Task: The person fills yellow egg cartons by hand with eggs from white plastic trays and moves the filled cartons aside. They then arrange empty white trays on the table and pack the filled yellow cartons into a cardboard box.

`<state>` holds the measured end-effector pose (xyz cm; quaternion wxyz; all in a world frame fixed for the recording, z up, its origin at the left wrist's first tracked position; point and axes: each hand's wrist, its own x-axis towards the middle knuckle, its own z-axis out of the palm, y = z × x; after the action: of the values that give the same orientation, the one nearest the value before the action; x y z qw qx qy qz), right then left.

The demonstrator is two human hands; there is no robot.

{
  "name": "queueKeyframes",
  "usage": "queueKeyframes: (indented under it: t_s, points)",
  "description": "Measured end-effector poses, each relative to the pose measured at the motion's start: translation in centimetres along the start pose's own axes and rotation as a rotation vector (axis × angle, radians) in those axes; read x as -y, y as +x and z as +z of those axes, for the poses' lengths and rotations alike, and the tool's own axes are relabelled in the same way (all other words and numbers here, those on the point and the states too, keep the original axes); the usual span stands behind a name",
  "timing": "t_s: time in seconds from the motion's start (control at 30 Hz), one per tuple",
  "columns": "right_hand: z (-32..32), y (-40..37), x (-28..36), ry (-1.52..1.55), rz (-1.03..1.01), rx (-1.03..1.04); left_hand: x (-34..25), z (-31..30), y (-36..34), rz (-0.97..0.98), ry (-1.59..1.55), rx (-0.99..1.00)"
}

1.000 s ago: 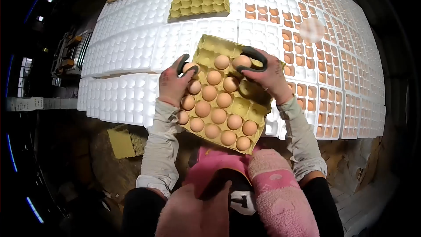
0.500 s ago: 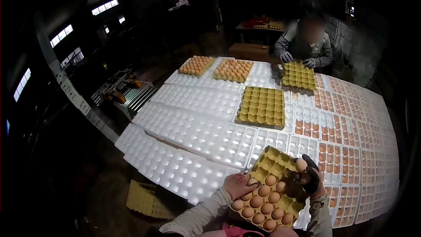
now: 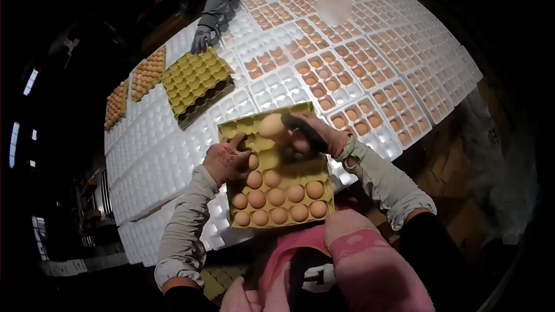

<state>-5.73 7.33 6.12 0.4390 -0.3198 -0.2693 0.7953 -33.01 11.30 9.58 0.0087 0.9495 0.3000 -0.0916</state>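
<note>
brown eggs point(image 3: 276, 197) in yellow tray point(image 3: 303, 169), near; raised egg point(image 3: 274, 126) gripped in right hand point(image 3: 321, 133); left hand point(image 3: 225, 160) at tray's left edge, cannot tell if gripping.

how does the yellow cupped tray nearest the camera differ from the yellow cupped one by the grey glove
The near tray holds brown eggs; the far tray shows none. The near tray is at the wearer's left hand and right hand; the far tray, by a co-worker's grey-gloved hand. Both are yellow with cups.
</note>
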Motion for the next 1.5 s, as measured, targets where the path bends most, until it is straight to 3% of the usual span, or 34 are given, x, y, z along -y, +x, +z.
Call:
queueKeyframes:
  t_s: [0.07, 0.13, 0.17, 0.2, 0.23, 0.27, 0.33, 0.37, 0.4, 0.47, 0.53, 0.57, 0.6, 0.67, 0.73, 0.8, 0.87, 0.93, 1.0, 1.07, 1.13, 1.17, 1.27, 1.33, 1.4, 1.5]
  points:
    - [-2.2, -2.3, -0.9, 0.451, -0.328, 0.087, -0.3, -0.3, 0.0, -0.018, -0.106, -0.038]
    - [-6.5, -4.3, 0.5, 0.739, -0.182, 0.208, -0.4, -1.3, -0.2, -0.147, -0.420, -0.155]
    - [-9.4, -5.1, 0.8, 0.762, -0.214, 0.394, -1.1, -1.4, 0.8, -0.158, -0.675, -0.298]
    - [-12.7, -5.7, 0.9, 0.698, -0.221, 0.216, -1.7, -1.5, 1.5, -0.182, -0.926, -0.445]
    - [-15.7, -6.3, 0.8, 0.290, -0.367, -0.016, -3.7, -2.9, 3.6, -0.114, -1.021, -0.444]
    - [-17.7, -6.6, 1.9, 0.026, -0.368, -0.169, -4.9, -3.4, 5.8, -0.019, -0.813, -0.373]
    - [-21.2, -6.5, 5.0, -0.342, -0.181, -0.404, -9.6, -4.6, 11.8, 0.024, -0.622, -0.282]
    - [-21.5, -4.7, 4.9, -0.885, -0.445, -0.569, -11.2, -4.8, 14.4, -0.015, -0.594, -0.237]
    - [-21.7, -3.5, 5.8, -1.429, -0.261, -0.652, -12.4, -4.4, 16.8, -0.034, -0.580, -0.279]
    - [-23.2, -0.6, 5.6, -1.884, -0.140, -0.566, -14.3, -3.5, 19.9, -0.114, -0.527, -0.243]
    - [-23.3, -1.4, 5.8, -1.780, -0.296, -0.672, -17.4, -4.3, 20.9, -0.293, -0.501, -0.053]
    - [-21.6, -3.9, 7.4, -1.608, -0.273, -0.663, -18.9, -3.5, 20.2, -0.280, -0.429, -0.118]
    - [-22.1, -6.0, 6.8, -1.189, -0.538, -0.619, -20.5, -3.1, 19.5, -0.313, -0.522, -0.059]
    - [-22.3, -11.3, 4.4, -0.584, -0.486, -0.599, -24.3, -1.8, 18.4, -0.384, -0.444, 0.090]
    - [-22.8, -14.6, 1.7, -0.881, -0.578, -0.705, -27.1, 1.3, 18.3, -0.475, -0.397, 0.198]
    - [-24.1, -15.0, -1.4, -1.030, -0.586, -0.692, -28.8, 5.9, 18.5, -0.485, -0.321, -0.015]
    - [-26.3, -14.3, -2.4, -1.535, -0.710, -0.561, -29.2, 6.0, 19.6, -0.484, -0.336, -0.030]
    - [-25.8, -14.9, -1.8, -1.514, -0.760, -0.659, -29.1, 5.6, 20.4, -0.441, -0.307, -0.143]
    - [-24.8, -16.5, -1.2, -1.194, -0.709, -0.838, -29.4, 6.1, 20.7, -0.292, -0.496, -0.318]
    - [-24.8, -18.2, -0.5, -1.115, -0.677, -0.909, -30.2, 6.5, 21.3, -0.197, -0.615, -0.415]
    - [-25.3, -19.4, -0.6, -1.075, -0.596, -0.929, -32.0, 7.3, 22.9, -0.329, -0.467, -0.214]
    - [-25.4, -19.9, -0.6, -1.121, -0.580, -0.931, -32.3, 7.5, 23.4, -0.410, -0.414, -0.022]
    - [-26.1, -20.7, -1.9, -0.984, -0.631, -0.924, -32.7, 7.1, 22.9, -0.285, -0.562, -0.443]
    - [-25.5, -20.6, -2.5, -0.883, -0.602, -0.937, -33.3, 9.4, 21.9, 0.135, -0.505, -0.496]
    - [-24.5, -19.9, -2.5, -0.891, -0.609, -0.940, -34.0, 11.7, 22.9, 0.052, -0.439, -0.402]
    - [-23.2, -19.3, -2.7, -0.827, -0.572, -0.832, -34.0, 8.8, 22.6, 0.137, -0.632, -0.578]
